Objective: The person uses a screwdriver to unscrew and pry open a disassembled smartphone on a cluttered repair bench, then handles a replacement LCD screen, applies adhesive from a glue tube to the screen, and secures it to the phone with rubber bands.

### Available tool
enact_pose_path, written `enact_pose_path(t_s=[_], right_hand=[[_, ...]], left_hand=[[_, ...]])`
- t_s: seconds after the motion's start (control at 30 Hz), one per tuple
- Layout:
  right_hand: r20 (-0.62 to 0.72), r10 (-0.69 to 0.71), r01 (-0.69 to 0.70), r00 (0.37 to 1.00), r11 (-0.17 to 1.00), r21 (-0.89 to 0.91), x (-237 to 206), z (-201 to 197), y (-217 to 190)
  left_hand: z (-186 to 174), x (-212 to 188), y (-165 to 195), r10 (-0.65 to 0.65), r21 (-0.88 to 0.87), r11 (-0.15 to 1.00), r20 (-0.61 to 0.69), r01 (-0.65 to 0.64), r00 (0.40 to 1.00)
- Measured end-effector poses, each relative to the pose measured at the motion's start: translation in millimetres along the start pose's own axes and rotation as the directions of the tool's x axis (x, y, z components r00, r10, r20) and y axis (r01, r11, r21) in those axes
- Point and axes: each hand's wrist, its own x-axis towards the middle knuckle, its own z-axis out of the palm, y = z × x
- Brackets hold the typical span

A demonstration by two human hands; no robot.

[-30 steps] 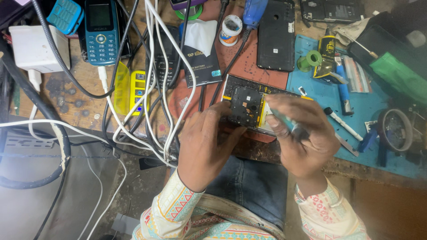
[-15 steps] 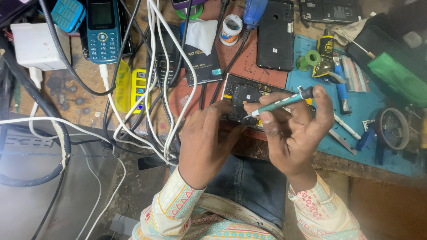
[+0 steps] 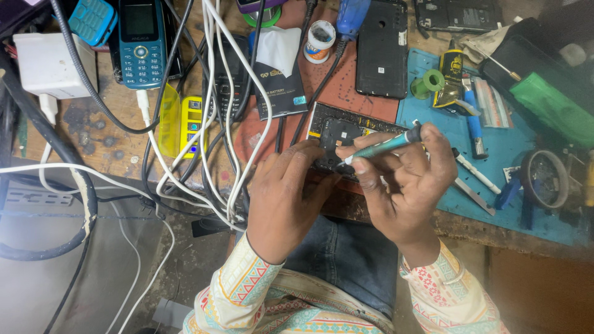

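Two blue keypad phones (image 3: pixel 141 42) lie far left; one teal-handled screwdriver (image 3: pixel 382 146); one black phone back cover (image 3: pixel 382 49) far right.

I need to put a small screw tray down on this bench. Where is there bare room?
Barest is the blue mat between the black back cover and blue-handled tool; also wood right of the white adapter. White cables crowd the middle, and tools crowd the right edge.

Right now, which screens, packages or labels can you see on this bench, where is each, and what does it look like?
Blue keypad phone: top left, upright, dark blank screen.
Black battery pack: top centre, flat rectangle, pale label, white paper over its top.
Yellow-black tube: on the blue mat, upper right.
White round tub: top centre, printed band.
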Motion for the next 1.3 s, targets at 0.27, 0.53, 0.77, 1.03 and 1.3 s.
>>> enact_pose_path(t_s=[0.27, 0.53, 0.77, 1.03, 1.3], right_hand=[[0.193, -0.056, 0.066, 0.980, 0.997, -0.048, 25.3, -9.4, -20.2], [0.085, 0.206, -0.163, 0.975, 0.920, -0.357, 37.0, -7.5, -35.9], [0.226, 0.127, -0.050, 0.966, 0.947, -0.317, 42.4, -12.6, -38.2], [0.275, -0.032, 0.079, 0.961, 0.984, -0.162, 40.1, -17.4, -25.3], [0.244, -0.011, 0.141, 0.970, 0.841, -0.522, 40.2, -14.6, -33.8]], left_hand=[[1.4, -1.1, -1.6, 0.047, 0.033, 0.998, -0.015, -0.046, 0.999], [2.3, -1.3, -2.5, 0.036, 0.030, 0.999, -0.016, -0.036, 0.999], [1.3, -1.9, -1.9, 0.029, 0.030, 0.999, -0.011, -0.029, 1.000], [3.0, -1.6, -3.8, 0.026, 0.039, 0.999, -0.007, -0.025, 1.000], [2.3, -2.2, -4.8, 0.039, 0.037, 0.999, -0.009, -0.038, 0.999]])
